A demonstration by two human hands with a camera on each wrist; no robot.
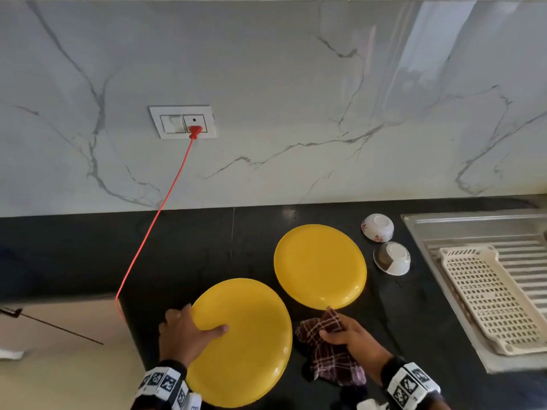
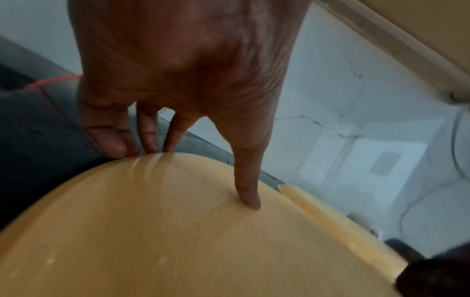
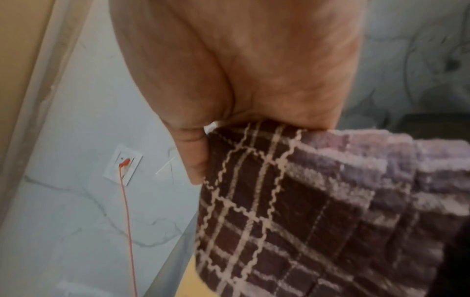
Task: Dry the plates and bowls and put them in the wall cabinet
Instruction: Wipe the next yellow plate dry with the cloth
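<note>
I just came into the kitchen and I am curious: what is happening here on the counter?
A person is drying dishes. The left hand holds a yellow plate by its edge, thumb on its face. The right hand grips a checked cloth beside it. A second yellow plate and two upturned bowls wait on the black counter.

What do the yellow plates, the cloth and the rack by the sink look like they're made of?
Yellow plates: probably plastic or melamine, going by the even colour and soft sheen; ceramic can't be ruled out.
Cloth: woven terry cotton by the look, matte and fuzzy, brown with pale checks.
Rack: cream moulded plastic, with a perforated grid.
</note>
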